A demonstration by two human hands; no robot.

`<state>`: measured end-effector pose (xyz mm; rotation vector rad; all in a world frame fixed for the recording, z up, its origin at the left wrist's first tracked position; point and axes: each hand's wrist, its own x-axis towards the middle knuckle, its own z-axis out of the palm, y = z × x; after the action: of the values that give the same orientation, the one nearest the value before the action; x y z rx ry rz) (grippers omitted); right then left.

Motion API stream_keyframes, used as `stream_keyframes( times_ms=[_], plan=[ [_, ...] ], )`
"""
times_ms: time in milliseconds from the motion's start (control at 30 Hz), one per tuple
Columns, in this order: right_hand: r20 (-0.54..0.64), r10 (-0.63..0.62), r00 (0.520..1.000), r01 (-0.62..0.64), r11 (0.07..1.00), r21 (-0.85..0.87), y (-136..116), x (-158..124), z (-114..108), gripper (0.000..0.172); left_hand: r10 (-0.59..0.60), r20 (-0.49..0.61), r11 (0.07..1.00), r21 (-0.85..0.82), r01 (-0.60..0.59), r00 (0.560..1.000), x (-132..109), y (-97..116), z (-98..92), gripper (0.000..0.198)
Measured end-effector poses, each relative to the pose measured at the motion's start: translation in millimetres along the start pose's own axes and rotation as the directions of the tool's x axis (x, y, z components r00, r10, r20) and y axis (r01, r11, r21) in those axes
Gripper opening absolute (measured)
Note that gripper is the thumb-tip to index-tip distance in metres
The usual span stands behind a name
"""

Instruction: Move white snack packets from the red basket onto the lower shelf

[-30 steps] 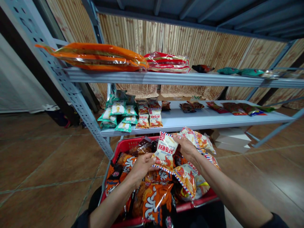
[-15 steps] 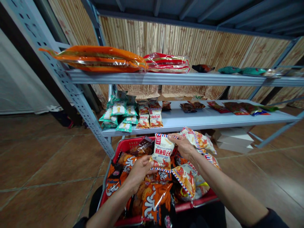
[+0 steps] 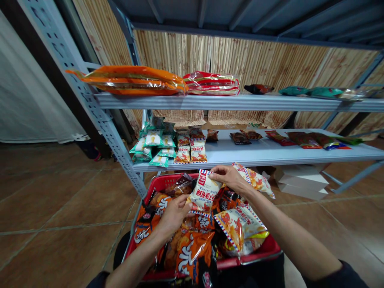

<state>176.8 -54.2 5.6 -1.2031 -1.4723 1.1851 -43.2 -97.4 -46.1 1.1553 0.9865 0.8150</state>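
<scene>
Over the basket I hold a white snack bag (image 3: pixel 204 193) with red lettering, tilted, by two places. My left hand (image 3: pixel 177 211) pinches its lower left edge. My right hand (image 3: pixel 228 177) grips its upper right corner. Another white snack bag (image 3: pixel 255 180) lies right behind my right hand; whether that hand touches it I cannot tell. Below is a red basket (image 3: pixel 156 185) filled with orange-and-black snack bags (image 3: pixel 192 254) and, at its right, one more white bag (image 3: pixel 240 226).
On the lower shelf (image 3: pixel 219 154) stand white-and-red bags (image 3: pixel 198 151), beside a pile of green-and-white packets (image 3: pixel 154 140). Darker packets (image 3: pixel 240 138) lie farther right. Above, the middle shelf edge (image 3: pixel 210 103) carries an orange package (image 3: pixel 135 80). White boxes (image 3: pixel 300 180) sit under the rack.
The held bag has tilted, its top leaning to the right. Both hands keep their grip on it. The view has shifted slightly.
</scene>
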Motion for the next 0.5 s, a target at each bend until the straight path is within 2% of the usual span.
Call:
stream_keyframes(
  times_ms=[133, 300, 400, 500],
  plan=[
    [0.037, -0.098, 0.995, 0.097, 0.995, 0.012, 7.8, 6.4, 1.8, 0.022, -0.016, -0.026, 1.000, 0.002, 0.016, 1.000, -4.1, 3.8, 3.7, 0.040],
    [0.033, -0.256, 0.966, 0.258, 0.963, -0.081, 11.3, 11.3, 2.5, 0.017, -0.041, -0.066, 0.999, -0.031, 0.039, 0.997, -8.2, 7.6, 9.5, 0.039],
    [0.080, -0.242, 0.967, 0.249, 0.965, -0.088, 9.0, 10.9, 1.7, 0.020, -0.051, -0.091, 0.998, -0.031, 0.049, 0.994, -8.0, 3.3, 10.5, 0.037],
    [0.151, -0.160, 0.975, 0.169, 0.984, -0.050, 6.1, 8.7, 0.4, 0.029, -0.047, -0.102, 0.999, -0.012, 0.046, 0.994, -6.4, -1.1, 10.7, 0.036]
  ],
)
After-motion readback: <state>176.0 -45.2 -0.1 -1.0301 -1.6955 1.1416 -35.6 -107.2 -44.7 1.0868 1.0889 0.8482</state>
